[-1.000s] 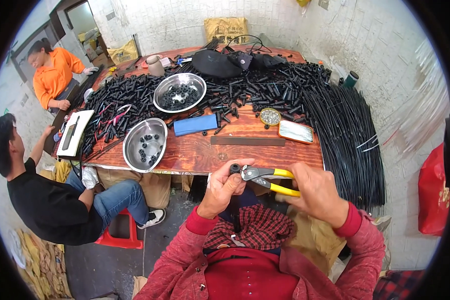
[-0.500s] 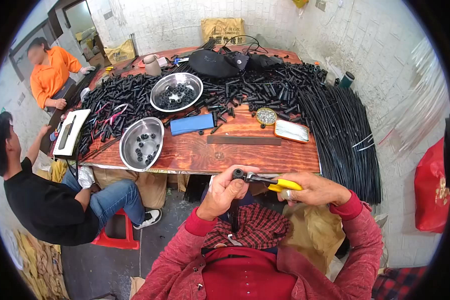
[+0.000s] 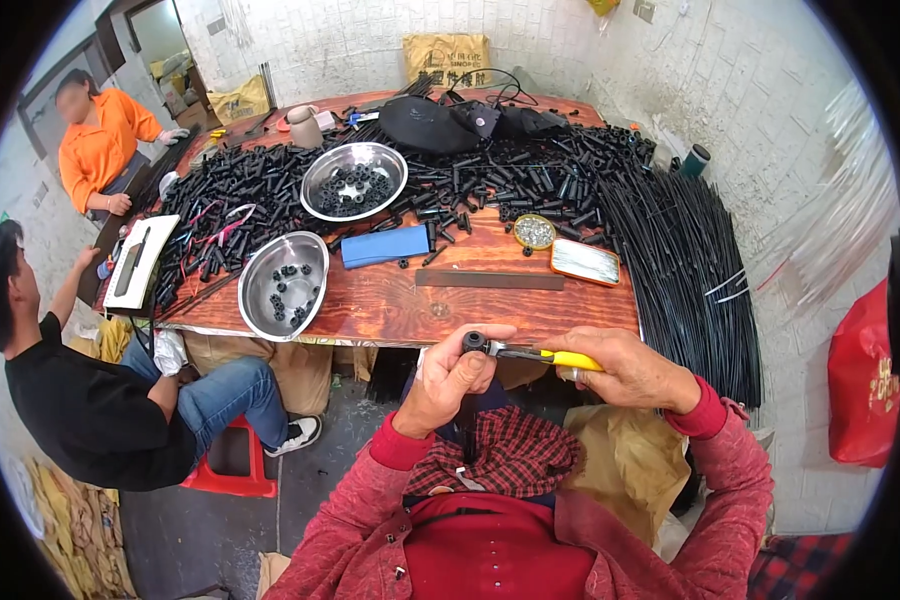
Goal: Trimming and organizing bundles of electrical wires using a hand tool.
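Note:
In front of my chest, past the table's near edge, my left hand [image 3: 450,378] is wrapped round a black tube-like part [image 3: 475,342], its round hollow end facing up between thumb and fingers. My right hand [image 3: 625,368] grips yellow-handled pliers [image 3: 573,360] from the right side. The metal jaws of the pliers touch the tube's side near its upper end; whether they bite on a small piece there is too small to tell. Most of the tube's lower length is hidden by my left fingers.
On the wooden table [image 3: 390,315] stand two steel bowls [image 3: 253,312] with black rings, a blue block [image 3: 385,247], a flat dark bar [image 3: 490,281], a round tin [image 3: 534,232] and a rectangular tray [image 3: 584,262]. Black tubes and long rods [image 3: 685,270] cover much of it. Two people sit at left.
The yellow handles now look closer together, and my right hand has closed further around them and tilted slightly. My left hand keeps the tube in nearly the same place.

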`<state>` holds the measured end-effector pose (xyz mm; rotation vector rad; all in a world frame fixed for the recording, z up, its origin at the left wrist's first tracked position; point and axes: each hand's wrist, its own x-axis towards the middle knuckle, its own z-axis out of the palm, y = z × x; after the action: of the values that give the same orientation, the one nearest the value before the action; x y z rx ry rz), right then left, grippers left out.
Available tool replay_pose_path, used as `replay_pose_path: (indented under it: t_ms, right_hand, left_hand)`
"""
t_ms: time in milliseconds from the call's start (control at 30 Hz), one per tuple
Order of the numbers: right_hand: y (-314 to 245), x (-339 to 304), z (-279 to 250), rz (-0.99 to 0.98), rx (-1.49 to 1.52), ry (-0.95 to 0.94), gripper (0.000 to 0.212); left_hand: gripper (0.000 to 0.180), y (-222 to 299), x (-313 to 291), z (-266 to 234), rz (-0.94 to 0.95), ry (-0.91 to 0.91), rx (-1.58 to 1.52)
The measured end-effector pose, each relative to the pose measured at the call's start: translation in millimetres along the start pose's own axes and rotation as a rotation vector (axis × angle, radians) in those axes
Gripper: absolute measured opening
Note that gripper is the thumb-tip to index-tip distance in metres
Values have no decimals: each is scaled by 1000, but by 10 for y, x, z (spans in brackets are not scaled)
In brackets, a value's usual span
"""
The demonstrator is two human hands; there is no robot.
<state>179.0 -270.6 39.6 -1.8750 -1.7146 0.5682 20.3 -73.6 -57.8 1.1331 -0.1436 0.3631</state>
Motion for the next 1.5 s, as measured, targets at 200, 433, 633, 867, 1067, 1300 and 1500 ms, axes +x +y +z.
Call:
replay_pose_path:
  t_ms: [200,433,633,867,1067,1300,1500]
  right_hand:
    - [-68,18,25,-45,-69,98,32]
    - [-49,-41,302,211,-26,99,18]
    - [-169,-3,133,508,716,-212,31]
    - [-153,20,-54,440,657,-322,38]
    - [-170,70,-127,513,702,-393,37]
    - [-145,80,-124,487,697,-415,36]
    - [-139,95,38,422,623,-354,38]
  left_hand:
    - [58,30,10,20,6,3,1]
    - [61,29,-2,47,24,25,-28]
    - [60,4,-27,-39,20,-21,-82]
    - [58,4,-27,-17,14,-25,-86]
    - [57,21,-34,0,24,-16,-77]
    - [58,8,-24,-18,22,-16,-93]
    - [60,11,-44,-37,42,12,-113]
